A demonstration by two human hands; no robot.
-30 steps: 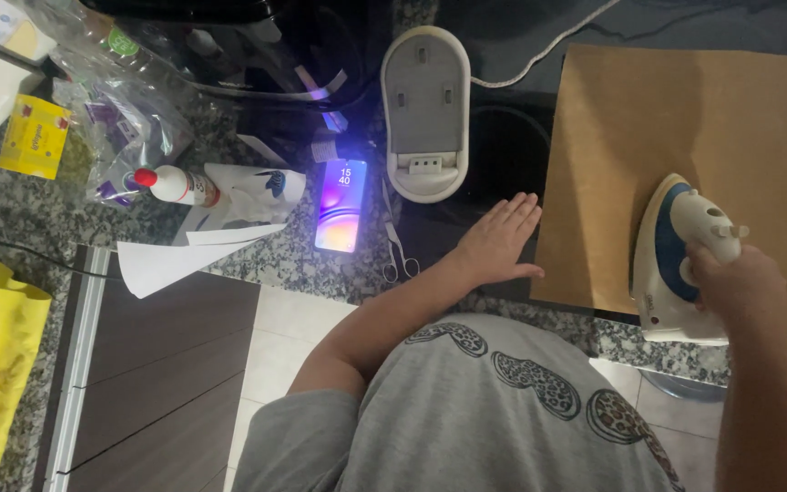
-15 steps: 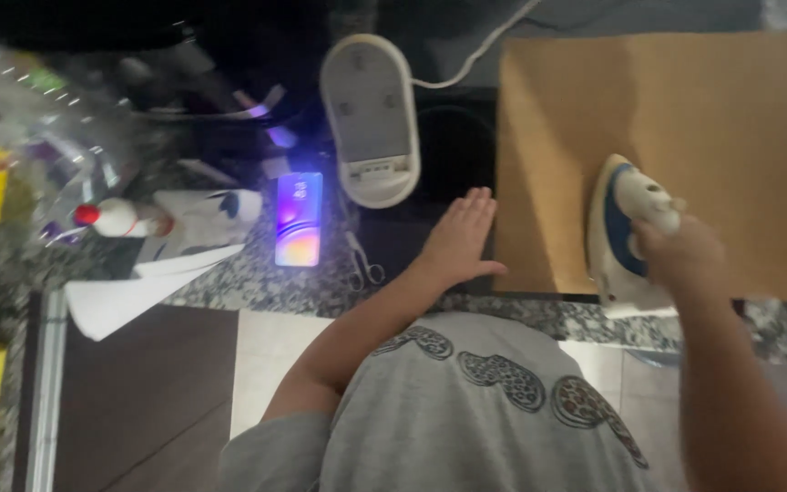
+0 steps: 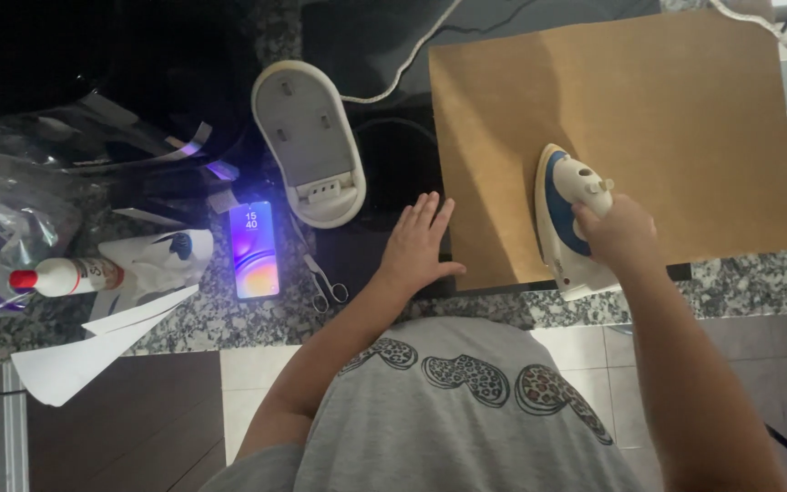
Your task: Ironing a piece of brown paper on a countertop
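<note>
R hand on blue-and-white steam iron, L hand flat at sheet edge.

Iron sits on large brown paper sheet, near its near edge, approx centre. R fingers wrapped round handle, closed grip. L hand spread, palm down, on dark counter, fingertips touching sheet's left edge. Left of L hand: small scissors, lit smartphone, white oval iron base w/ cord. Far left: white bottle w/ red cap, white paper scraps.
</note>
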